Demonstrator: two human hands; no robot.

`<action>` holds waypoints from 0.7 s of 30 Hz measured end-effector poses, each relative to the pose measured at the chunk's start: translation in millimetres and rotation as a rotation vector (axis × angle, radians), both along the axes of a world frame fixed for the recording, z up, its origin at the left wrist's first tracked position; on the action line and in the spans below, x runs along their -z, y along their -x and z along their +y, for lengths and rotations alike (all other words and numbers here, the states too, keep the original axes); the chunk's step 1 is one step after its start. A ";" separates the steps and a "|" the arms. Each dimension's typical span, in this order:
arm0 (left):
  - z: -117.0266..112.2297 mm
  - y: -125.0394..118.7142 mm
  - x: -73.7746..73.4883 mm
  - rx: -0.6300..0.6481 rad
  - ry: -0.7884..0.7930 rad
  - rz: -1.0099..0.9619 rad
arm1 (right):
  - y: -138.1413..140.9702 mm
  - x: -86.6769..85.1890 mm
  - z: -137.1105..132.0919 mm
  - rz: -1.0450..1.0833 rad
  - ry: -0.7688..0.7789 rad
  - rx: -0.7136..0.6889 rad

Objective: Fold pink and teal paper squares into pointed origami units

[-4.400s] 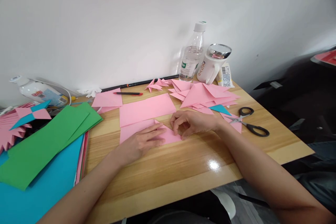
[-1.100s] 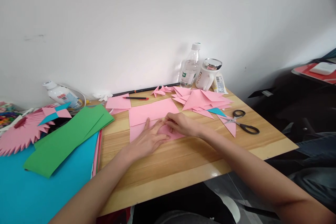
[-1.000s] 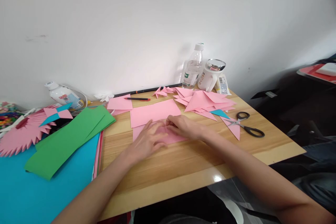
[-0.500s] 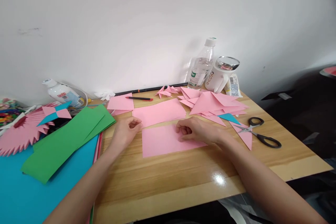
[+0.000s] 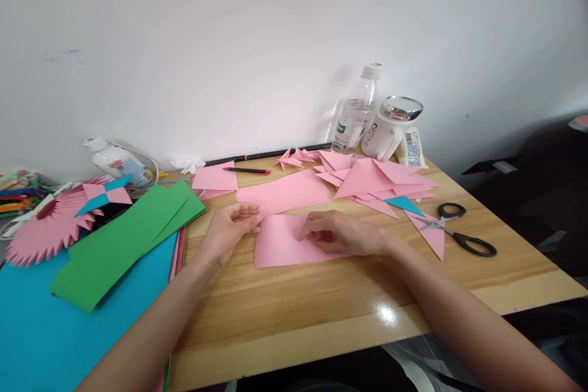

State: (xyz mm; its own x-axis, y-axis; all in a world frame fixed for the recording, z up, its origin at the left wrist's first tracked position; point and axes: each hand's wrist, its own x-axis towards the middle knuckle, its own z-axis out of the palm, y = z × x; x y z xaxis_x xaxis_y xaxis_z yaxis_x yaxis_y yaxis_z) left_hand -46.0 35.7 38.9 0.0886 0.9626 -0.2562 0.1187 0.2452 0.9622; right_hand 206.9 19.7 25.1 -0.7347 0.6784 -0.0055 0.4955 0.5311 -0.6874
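Observation:
A rectangular pink paper sheet [image 5: 280,244] lies on the wooden table in front of me, its left end slightly curved up. At its upper left corner my left hand [image 5: 233,229] is closed in a pinch on the paper's edge. My right hand [image 5: 342,233] rests on the sheet's right half, fingers curled in, with nothing seen in them; it covers part of the paper. Just behind lies another pink paper strip [image 5: 285,192]. Folded pink paper pieces [image 5: 367,179] are heaped beyond my right hand.
Black-handled scissors [image 5: 459,229] lie on the right by a blue-and-pink piece. A water bottle [image 5: 353,116] and a white mug [image 5: 383,135] stand at the wall. Green strips [image 5: 124,239] cover blue paper [image 5: 124,324] on the left. A pen [image 5: 248,170] lies behind.
My left hand has come to the sheet's upper left corner and pinched it; that end now bends up a little. My right hand stays on the sheet. The view has shifted slightly.

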 end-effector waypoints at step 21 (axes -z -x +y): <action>1.3 3.8 -2.2 0.266 -0.103 0.031 | 2.4 5.7 2.2 0.003 0.021 0.083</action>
